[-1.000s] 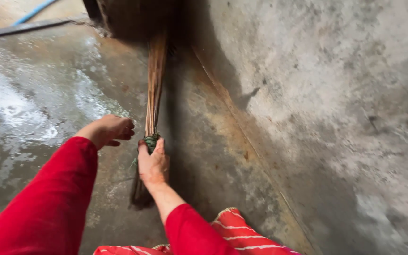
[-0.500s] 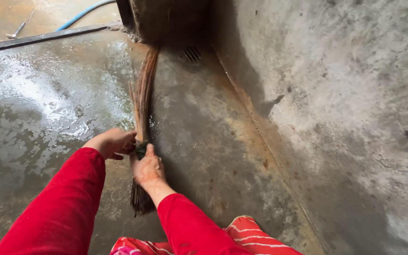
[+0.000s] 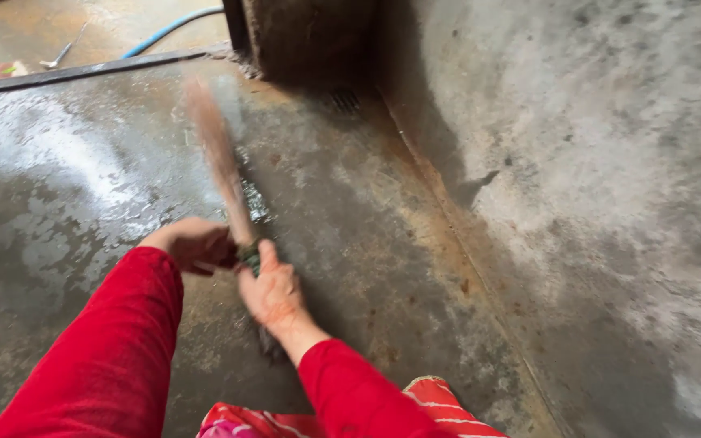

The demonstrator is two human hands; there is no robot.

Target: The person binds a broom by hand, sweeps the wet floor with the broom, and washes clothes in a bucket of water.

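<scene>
The wet concrete floor (image 3: 83,186) spreads out below me and meets a rough grey wall (image 3: 594,162) on my right, with a blue hose (image 3: 168,28) lying at the far edge. My broom (image 3: 217,154), blurred, slants up and away over the floor. My right hand (image 3: 273,294) is wrapped tight around its bound end, and my left hand (image 3: 195,243) curls against it just beside.
</scene>
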